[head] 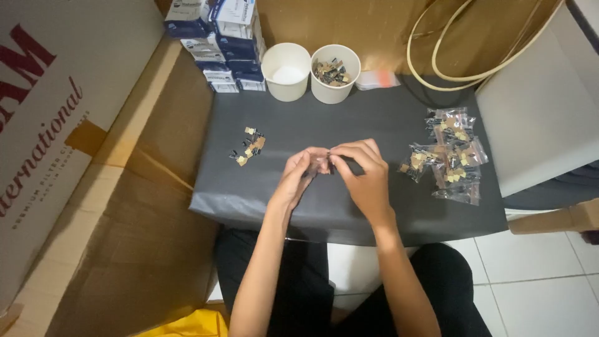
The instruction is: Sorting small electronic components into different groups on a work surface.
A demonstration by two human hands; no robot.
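Pinching a tiny part between left hand and right hand; feels light, stiff, easily dropped, so fingertip grip at its ends.

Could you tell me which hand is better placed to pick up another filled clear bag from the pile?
Probably the right hand: the pile of clear bags lies on its side of the grey surface, while the left hand would have to cross over.

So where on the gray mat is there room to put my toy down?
The gray mat is bare between the two white cups and the hands, and along the front edge left of the left hand. It is crowded at the right by the clear bags, and by the small loose parts on the left.
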